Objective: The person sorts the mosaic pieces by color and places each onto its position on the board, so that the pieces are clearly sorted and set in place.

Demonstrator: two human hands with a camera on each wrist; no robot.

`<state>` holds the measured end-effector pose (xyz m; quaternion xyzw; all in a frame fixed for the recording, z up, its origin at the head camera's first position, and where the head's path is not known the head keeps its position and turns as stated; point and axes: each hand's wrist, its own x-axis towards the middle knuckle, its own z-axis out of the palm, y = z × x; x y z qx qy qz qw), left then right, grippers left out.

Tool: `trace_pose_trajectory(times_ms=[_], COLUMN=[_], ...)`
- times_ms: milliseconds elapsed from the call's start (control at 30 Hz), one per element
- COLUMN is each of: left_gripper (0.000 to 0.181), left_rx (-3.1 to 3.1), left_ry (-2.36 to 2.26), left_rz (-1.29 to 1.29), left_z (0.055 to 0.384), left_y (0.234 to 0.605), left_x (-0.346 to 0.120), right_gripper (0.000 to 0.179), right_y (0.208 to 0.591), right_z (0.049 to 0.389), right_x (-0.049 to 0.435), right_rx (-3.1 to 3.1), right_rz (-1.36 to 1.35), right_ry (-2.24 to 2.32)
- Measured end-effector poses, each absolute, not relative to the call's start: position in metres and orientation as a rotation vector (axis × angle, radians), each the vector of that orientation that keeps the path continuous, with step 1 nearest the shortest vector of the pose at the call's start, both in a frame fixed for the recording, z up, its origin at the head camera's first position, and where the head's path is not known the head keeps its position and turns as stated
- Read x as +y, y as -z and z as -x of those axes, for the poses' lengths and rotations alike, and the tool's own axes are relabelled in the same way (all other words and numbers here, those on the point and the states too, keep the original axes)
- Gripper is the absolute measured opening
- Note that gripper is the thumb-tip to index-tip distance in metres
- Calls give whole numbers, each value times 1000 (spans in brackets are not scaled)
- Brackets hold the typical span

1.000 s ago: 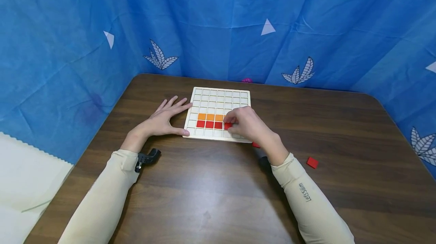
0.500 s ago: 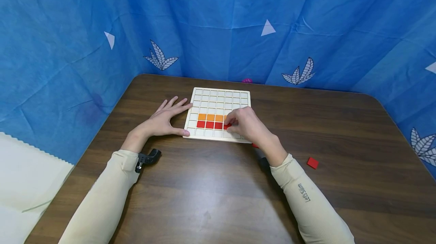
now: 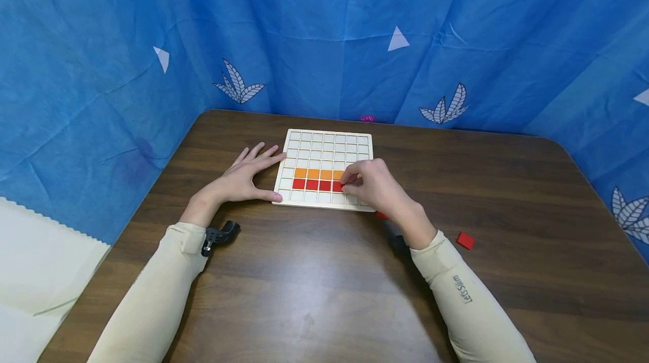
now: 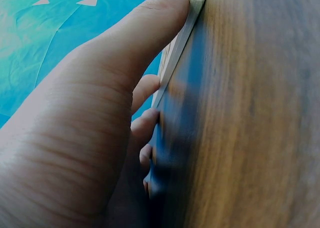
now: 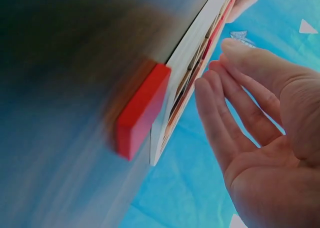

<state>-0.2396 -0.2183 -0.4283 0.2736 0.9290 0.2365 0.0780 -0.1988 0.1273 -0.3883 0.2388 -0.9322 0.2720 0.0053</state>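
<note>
A pale square grid board (image 3: pixel 327 143) lies on the table. A row of orange tiles (image 3: pixel 312 174) sits in its cells, with a row of red tiles (image 3: pixel 311 185) just below. My left hand (image 3: pixel 243 178) has its fingers spread, thumb and index finger resting against the board's left edge. Over the board's right part, my right hand (image 3: pixel 375 185) has bent fingers, their tips at the right end of the red row. The right wrist view shows no tile between thumb and fingers; the hand covers some cells.
A loose red tile (image 5: pixel 142 113) lies beside the board's near right corner, partly hidden by the right wrist in the head view. Another red tile (image 3: pixel 465 240) lies farther right on the brown table (image 3: pixel 304 273). A blue curtain (image 3: pixel 314 30) hangs behind.
My right hand has shifted slightly right, uncovering more of the rightmost red tile and the orange tile above it. My left hand stays on the board's edge.
</note>
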Motion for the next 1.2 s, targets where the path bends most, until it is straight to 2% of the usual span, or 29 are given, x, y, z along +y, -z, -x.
trace_pose_trajectory(times_ms=[667, 1200], left_gripper=[106, 106], left_rx=[2790, 2785], left_ry=[-723, -727], left_rz=[-825, -810], left_z=[239, 239], left_y=[429, 428], left_x=[-220, -217], right_gripper=[29, 24], right_y=[394, 392], right_z=[152, 150], right_x=[191, 203], right_rx=[-2926, -2999], right_rz=[-668, -737], right_ry=[-744, -722])
